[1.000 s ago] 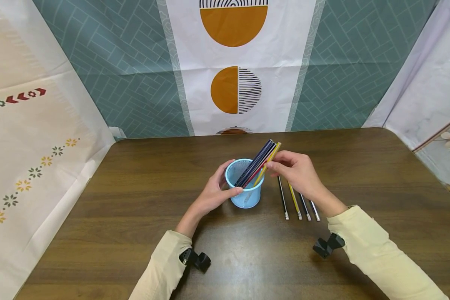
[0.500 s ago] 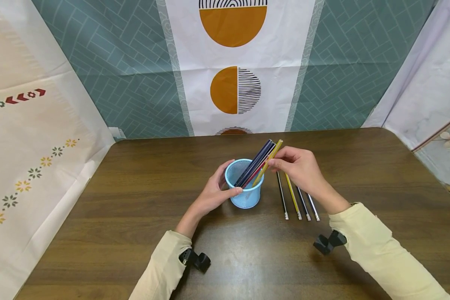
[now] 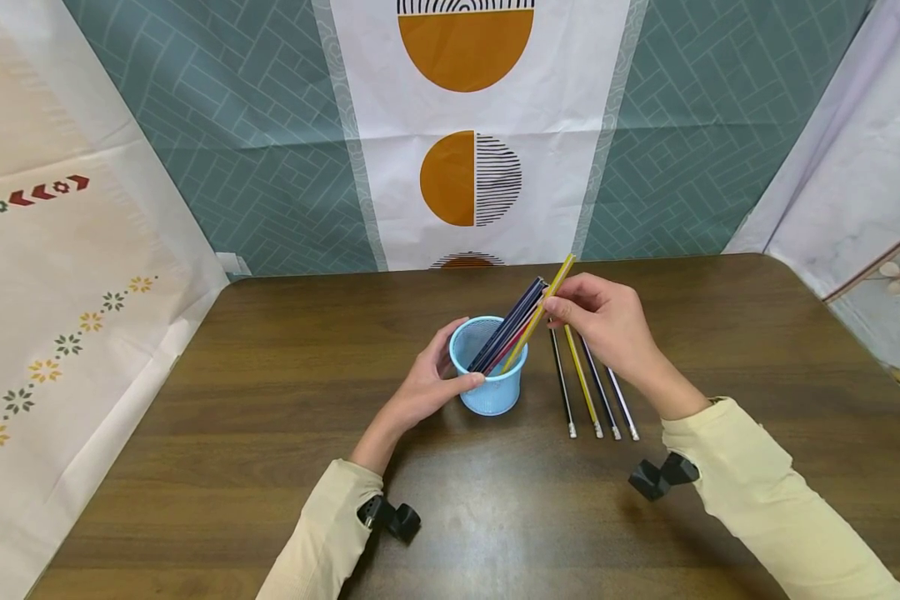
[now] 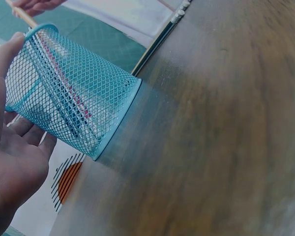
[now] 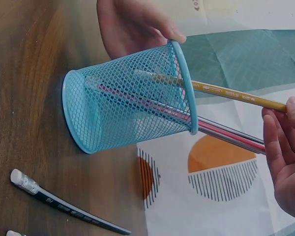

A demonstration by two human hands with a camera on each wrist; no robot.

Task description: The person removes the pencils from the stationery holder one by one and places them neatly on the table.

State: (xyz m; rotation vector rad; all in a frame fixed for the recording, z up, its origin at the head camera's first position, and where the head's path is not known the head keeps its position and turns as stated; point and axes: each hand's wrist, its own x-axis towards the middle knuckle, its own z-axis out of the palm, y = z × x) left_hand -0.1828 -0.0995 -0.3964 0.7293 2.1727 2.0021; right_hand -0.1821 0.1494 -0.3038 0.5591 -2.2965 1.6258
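A light blue mesh pencil cup (image 3: 490, 396) stands on the table, holding several dark pencils (image 3: 504, 337) and a red one (image 3: 521, 337) that lean to the right. My left hand (image 3: 432, 385) grips the cup from its left side, thumb over the near rim. Between thumb and fingers, my right hand (image 3: 602, 321) pinches a yellow pencil (image 3: 557, 284) by its upper part. In the right wrist view the lower end of this yellow pencil (image 5: 236, 94) is still inside the cup, seen through the mesh.
Right of the cup, several pencils lie side by side on the wooden table (image 3: 270, 433): a black one (image 3: 561, 379), a yellow one (image 3: 583, 383) and darker ones, their eraser ends toward me. Patterned cloths (image 3: 270, 150) hang behind the table and at both sides.
My right hand has risen, drawing the yellow pencil partway up out of the cup. The left hand and the cup have stayed in place.
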